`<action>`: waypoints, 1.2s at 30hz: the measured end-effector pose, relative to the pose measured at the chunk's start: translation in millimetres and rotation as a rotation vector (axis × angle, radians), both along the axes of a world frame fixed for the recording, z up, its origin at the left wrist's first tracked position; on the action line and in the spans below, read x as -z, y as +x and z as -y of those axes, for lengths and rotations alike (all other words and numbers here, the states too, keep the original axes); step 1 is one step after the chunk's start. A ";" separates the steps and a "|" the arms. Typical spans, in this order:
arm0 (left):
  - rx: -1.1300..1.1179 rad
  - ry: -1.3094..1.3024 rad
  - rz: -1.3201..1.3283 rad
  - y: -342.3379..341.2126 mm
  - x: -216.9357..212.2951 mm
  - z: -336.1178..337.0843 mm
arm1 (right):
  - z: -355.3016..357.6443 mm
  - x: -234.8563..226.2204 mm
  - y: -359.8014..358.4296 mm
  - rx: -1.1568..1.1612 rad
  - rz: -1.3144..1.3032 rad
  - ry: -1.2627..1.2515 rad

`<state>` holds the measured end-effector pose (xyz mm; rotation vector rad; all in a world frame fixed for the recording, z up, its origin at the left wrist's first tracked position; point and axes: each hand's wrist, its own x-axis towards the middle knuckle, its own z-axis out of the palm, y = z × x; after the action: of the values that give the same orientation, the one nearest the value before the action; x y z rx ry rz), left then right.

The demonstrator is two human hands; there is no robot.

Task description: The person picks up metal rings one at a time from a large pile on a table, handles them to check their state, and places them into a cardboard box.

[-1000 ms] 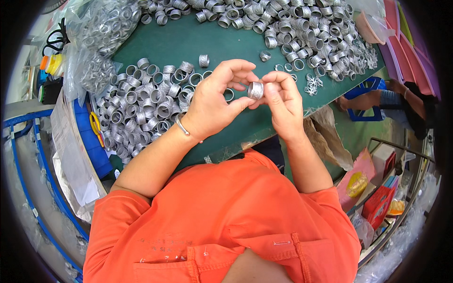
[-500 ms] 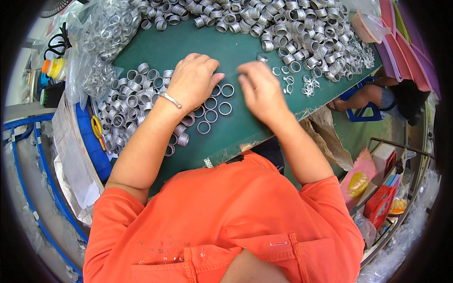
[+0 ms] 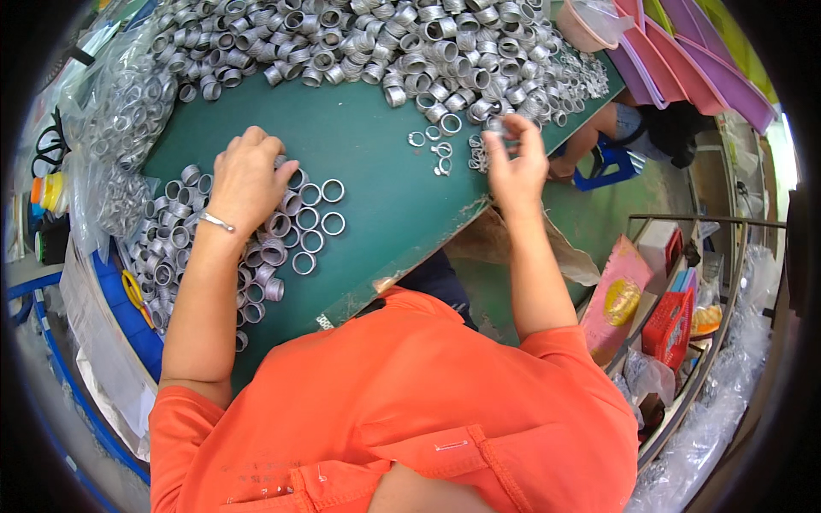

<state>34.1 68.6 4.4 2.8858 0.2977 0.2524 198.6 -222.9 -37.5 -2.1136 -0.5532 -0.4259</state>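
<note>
My left hand (image 3: 246,178) lies over the right side of a smaller pile of grey metal rings (image 3: 175,235), fingers bent and thumb apart; the rings under its palm are hidden. Beside it, several rings (image 3: 333,191) stand on end in short rows on the green table. At the edge of the large heap of ribbed metal rings (image 3: 342,43), my right hand (image 3: 518,171) has its thumb and fingers round a grey ring (image 3: 497,126), somewhat blurred. Thin loose rings and small bent metal pieces (image 3: 442,158) lie just left of that hand.
Clear plastic bags of rings (image 3: 128,111) stand at the far left, near yellow-handled scissors (image 3: 135,295). A pink bowl (image 3: 586,26) and coloured bins (image 3: 658,64) are at the far right. Beyond the table edge (image 3: 453,227) another person sits low; a red basket (image 3: 667,329) is on a shelf.
My right hand has moved right to the edge of the large heap and closed round a ring. The left hand stays over the small pile. The whole view has shifted.
</note>
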 end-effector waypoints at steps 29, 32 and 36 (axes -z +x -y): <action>0.005 -1.055 0.152 -6.0 -5.9 64.8 | -46.5 -19.5 -66.8 -0.708 -0.921 0.831; -0.064 -1.443 0.022 -4.4 -13.9 74.6 | -50.2 -20.9 -77.2 -0.805 -0.871 0.885; 0.001 -1.519 0.162 -6.0 -4.5 83.5 | -59.3 -21.1 -91.0 -0.839 -0.626 0.783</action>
<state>28.1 -14.9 8.9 1.3594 0.2690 0.1398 107.6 -163.5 -16.4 -1.0283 -0.6840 0.4361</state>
